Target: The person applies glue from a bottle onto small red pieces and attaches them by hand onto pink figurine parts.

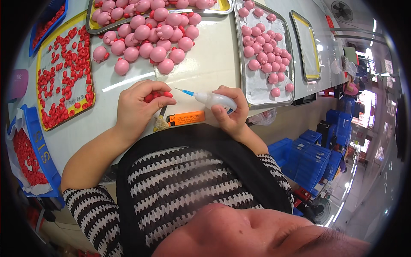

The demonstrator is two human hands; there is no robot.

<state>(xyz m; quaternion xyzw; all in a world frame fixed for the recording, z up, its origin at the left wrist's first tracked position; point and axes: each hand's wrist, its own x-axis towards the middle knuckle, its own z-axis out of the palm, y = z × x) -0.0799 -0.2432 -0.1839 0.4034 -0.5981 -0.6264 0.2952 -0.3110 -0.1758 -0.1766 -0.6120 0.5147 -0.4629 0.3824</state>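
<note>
My left hand (136,103) is closed around small glossy red oval pieces (167,94), one of which pokes out between thumb and fingertips. In my right hand (232,112) is a white squeeze bottle (212,100) with a blue-hubbed needle tip. The needle points left toward the red pieces, a short gap away from them. Below the hands lies an orange box (188,118) on the table. A thin tool with a pale, lumpy end (161,123) rests beside it, close under my left hand. Beyond my hands is a pile of pink balls (157,54), with red pieces among them.
A yellow-edged tray (42,64) of red pieces lies at left, near a blue crate (45,147) of more. At right, a metal tray (259,95) holds pink pieces on white lining; another lined tray (306,43) lies farther right. Blue crates (306,160) stand on the floor.
</note>
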